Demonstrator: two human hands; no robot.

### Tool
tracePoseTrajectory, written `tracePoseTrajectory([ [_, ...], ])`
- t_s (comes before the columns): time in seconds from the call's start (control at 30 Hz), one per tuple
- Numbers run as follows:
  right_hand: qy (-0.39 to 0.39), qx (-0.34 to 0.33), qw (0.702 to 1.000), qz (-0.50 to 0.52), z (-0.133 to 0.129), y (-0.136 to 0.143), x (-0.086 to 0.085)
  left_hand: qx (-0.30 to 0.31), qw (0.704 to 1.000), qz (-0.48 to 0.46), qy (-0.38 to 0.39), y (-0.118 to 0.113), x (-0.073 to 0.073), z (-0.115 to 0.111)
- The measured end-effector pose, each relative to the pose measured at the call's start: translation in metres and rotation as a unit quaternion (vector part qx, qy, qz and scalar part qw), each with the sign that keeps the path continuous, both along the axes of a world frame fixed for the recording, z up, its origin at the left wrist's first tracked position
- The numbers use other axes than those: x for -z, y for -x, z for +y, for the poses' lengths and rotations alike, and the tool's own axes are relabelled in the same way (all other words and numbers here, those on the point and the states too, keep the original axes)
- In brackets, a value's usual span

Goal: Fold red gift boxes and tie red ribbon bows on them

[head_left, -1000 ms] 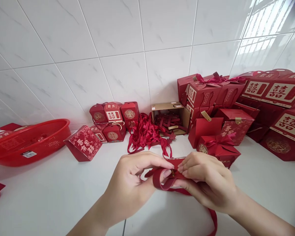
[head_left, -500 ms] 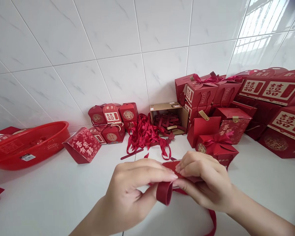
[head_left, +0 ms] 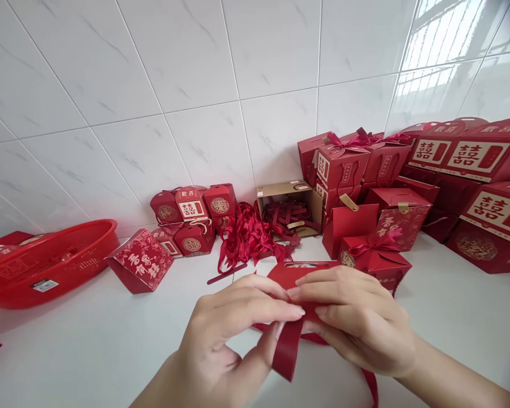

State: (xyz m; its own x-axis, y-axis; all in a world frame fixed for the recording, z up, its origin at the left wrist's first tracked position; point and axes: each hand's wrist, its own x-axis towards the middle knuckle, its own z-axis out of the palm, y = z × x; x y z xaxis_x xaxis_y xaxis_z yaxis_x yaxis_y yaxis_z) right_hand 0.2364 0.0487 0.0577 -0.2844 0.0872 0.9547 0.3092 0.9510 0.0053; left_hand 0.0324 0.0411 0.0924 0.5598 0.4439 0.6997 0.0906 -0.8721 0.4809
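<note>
Near the front centre, a red card piece (head_left: 283, 275) with a slot along its top edge lies under my fingers. My left hand (head_left: 233, 326) pinches a dark red strap (head_left: 288, 351) between thumb and forefinger, its flat end hanging down. My right hand (head_left: 357, 314) grips the card, its fingertips close to those of my left hand. A red ribbon (head_left: 370, 385) trails out below my right wrist. Where strap and card meet is hidden behind the fingers.
A red basket (head_left: 76, 258) and a patterned red box (head_left: 142, 262) stand left. Behind are small boxes (head_left: 191, 209), a ribbon heap (head_left: 250, 235) and an open cardboard box (head_left: 280, 188) of straps. Red gift boxes (head_left: 344, 164) are stacked right, against the tiled wall.
The strap's loop has opened into a flat hanging end. The card has tipped so its slotted edge shows, and my right hand has shifted slightly right. The view has moved a little.
</note>
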Motion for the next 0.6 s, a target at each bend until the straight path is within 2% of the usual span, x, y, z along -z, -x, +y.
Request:
tracePoseTrajectory([
  [0.13,-0.015,0.015,1.0,0.009,0.0006,-0.0008,0.0042,0.005,1.0,0.003,0.013,-0.001,0.0007,-0.0008],
  [0.33,0.015,0.031,0.999,-0.002,-0.004,-0.0014,0.002,0.005,0.999,0.02,0.033,-0.001,0.0007,-0.0028],
  [0.5,0.019,0.018,1.0,0.011,-0.0072,-0.0009,-0.0027,-0.057,0.997,0.043,0.041,-0.001,-0.0003,-0.0074],
  [0.6,0.042,0.018,0.999,0.007,-0.0083,-0.0015,-0.0027,-0.051,0.995,0.047,0.071,-0.0012,0.0001,-0.0092],
])
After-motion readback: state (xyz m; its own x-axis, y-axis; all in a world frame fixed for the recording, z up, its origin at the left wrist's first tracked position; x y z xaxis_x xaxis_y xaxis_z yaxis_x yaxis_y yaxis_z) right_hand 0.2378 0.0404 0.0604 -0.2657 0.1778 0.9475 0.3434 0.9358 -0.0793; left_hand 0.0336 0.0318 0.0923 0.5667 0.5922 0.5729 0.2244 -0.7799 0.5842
